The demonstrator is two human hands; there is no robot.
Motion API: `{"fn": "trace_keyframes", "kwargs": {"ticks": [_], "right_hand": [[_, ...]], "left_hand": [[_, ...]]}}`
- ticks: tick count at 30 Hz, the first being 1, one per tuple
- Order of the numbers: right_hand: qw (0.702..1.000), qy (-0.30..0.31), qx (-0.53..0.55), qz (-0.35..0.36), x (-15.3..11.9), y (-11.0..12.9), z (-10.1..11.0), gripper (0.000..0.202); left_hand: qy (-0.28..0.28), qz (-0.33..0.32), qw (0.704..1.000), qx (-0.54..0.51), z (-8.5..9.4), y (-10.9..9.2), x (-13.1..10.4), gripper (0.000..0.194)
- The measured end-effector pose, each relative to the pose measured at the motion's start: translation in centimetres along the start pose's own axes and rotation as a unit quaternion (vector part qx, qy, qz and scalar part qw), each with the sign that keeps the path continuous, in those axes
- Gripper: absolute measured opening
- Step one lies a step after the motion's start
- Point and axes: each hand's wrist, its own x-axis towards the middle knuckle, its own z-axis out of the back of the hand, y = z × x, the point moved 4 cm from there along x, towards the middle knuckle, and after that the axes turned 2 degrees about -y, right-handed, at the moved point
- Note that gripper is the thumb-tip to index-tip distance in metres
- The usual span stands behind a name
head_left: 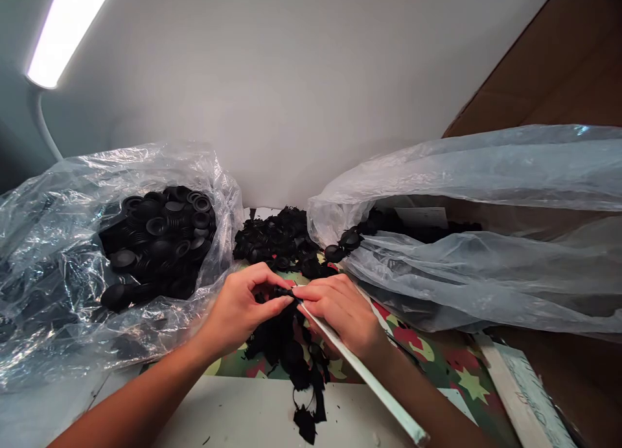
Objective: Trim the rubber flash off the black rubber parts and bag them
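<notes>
My left hand (247,302) pinches a small black rubber piece (279,292) between thumb and fingers, partly hidden by them. My right hand (343,312) is closed around a long white stick (372,380). Its upper end meets the black piece, while the lower end slants towards the bottom right. The right fingertips touch or nearly touch the left ones. Below the hands lies a heap of thin black scraps (279,344), some trailing onto the white surface. Just beyond, a pile of black rubber parts (276,234) sits against the wall.
To the left, a clear plastic bag (58,254) holds many round black caps (165,234). Another plastic bag (461,280) lies open at the right with black pieces at its mouth. Cardboard (558,66) rises behind it. A lamp (68,33) shines at upper left.
</notes>
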Motion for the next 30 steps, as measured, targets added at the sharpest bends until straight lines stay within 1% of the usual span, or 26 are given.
{"fn": "trace_keyframes", "kwargs": {"ticks": [2,4,5,7,9,10,11,14,17,18,21,23,24,27,29,30], "right_hand": [[0.999,0.004,-0.037,0.017,0.0,0.2,-0.2,0.016],[0.998,-0.008,-0.06,-0.005,0.0,-0.1,-0.1,0.017],[0.997,-0.019,-0.062,-0.033,0.0,-0.5,0.0,0.017],[0.991,-0.038,-0.038,-0.122,-0.1,-1.5,0.3,0.018],[0.974,-0.034,0.019,-0.225,-0.4,-2.6,0.4,0.017],[0.962,-0.026,0.051,-0.265,-0.5,-3.0,0.3,0.017],[0.953,-0.019,0.078,-0.293,-0.5,-3.2,0.2,0.017],[0.929,-0.004,0.133,-0.347,-0.7,-3.2,-0.1,0.023],[0.891,0.016,0.179,-0.417,-1.3,-3.3,-0.6,0.026],[0.878,0.03,0.193,-0.437,-1.5,-3.4,-0.9,0.03],[0.852,0.068,0.231,-0.465,-1.9,-3.5,-1.8,0.053],[0.841,0.067,0.255,-0.473,-2.0,-3.5,-2.2,0.062],[0.835,0.06,0.264,-0.479,-2.1,-3.5,-2.3,0.063],[0.822,0.037,0.279,-0.495,-2.0,-3.2,-2.4,0.054],[0.827,0.014,0.275,-0.49,-2.0,-2.8,-2.3,0.044],[0.834,-0.001,0.265,-0.484,-1.9,-2.7,-2.2,0.039]], "left_hand": [[0.0,0.002,1.0,0.004,-0.1,0.1,0.0,0.005],[-0.001,0.008,1.0,0.006,-0.1,0.0,0.0,0.004],[-0.002,0.012,1.0,0.004,0.0,0.0,0.1,0.004],[-0.002,0.02,1.0,-0.007,0.1,-0.2,0.1,0.004],[0.0,0.022,0.999,-0.023,0.2,-0.4,0.1,0.005],[0.001,0.023,0.999,-0.029,0.2,-0.5,0.1,0.005],[0.002,0.024,0.999,-0.036,0.3,-0.5,0.1,0.005],[0.002,0.029,0.998,-0.048,0.3,-0.2,0.1,0.008],[-0.005,0.026,0.998,-0.057,0.3,0.3,0.2,0.018],[-0.008,0.026,0.998,-0.065,0.2,0.4,0.2,0.024],[-0.016,0.021,0.996,-0.085,0.0,0.8,0.1,0.042],[-0.018,0.006,0.997,-0.073,-0.2,0.7,-0.1,0.048],[-0.017,-0.006,0.998,-0.062,-0.3,0.7,-0.2,0.049],[-0.011,-0.047,0.998,-0.041,-0.6,0.4,-0.4,0.045],[-0.018,-0.056,0.997,-0.054,-0.7,0.3,-0.4,0.045],[-0.025,-0.047,0.996,-0.068,-0.7,0.4,-0.4,0.047]]}}
